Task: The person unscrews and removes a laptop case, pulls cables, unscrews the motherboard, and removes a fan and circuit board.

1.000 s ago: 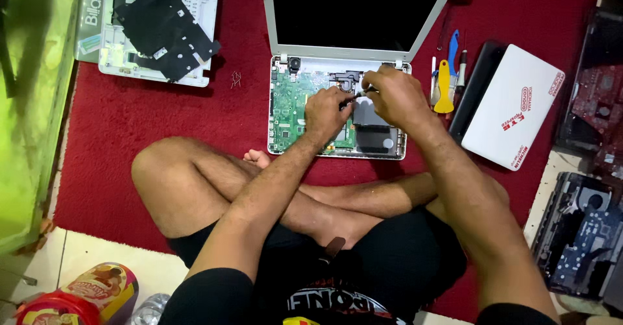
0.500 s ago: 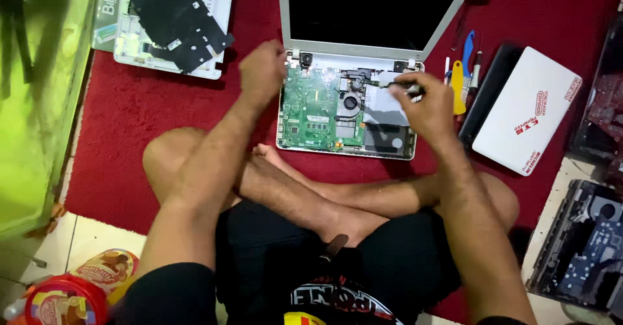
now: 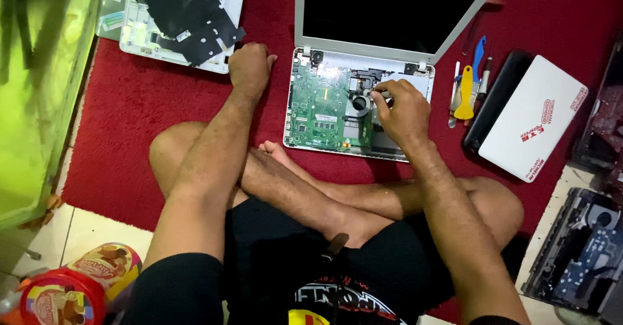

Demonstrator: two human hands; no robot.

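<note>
A dark red carpet (image 3: 130,98) covers the floor, and the person sits cross-legged on it. At twelve o'clock from the knees lies an opened white laptop with its black screen tilted back (image 3: 389,13) and its base stripped bare. Inside that base a green circuit board (image 3: 321,108) fills the left half. At ten o'clock a detached white keyboard panel with a black plastic sheet on it (image 3: 185,17) lies near the carpet's far edge. At three o'clock rests a white rectangular case beside a black slab (image 3: 532,120), with a yellow plastic pry tool (image 3: 464,95) and blue-handled tools just left of it.

The right hand (image 3: 402,108) presses down on the base's right half, fingertips pinched at a small part by the round fan; what it pinches is too small to tell. The left hand (image 3: 250,65) is clenched, knuckles on the carpet, at nine o'clock from the board and just beside the laptop's left edge, holding nothing visible.
</note>
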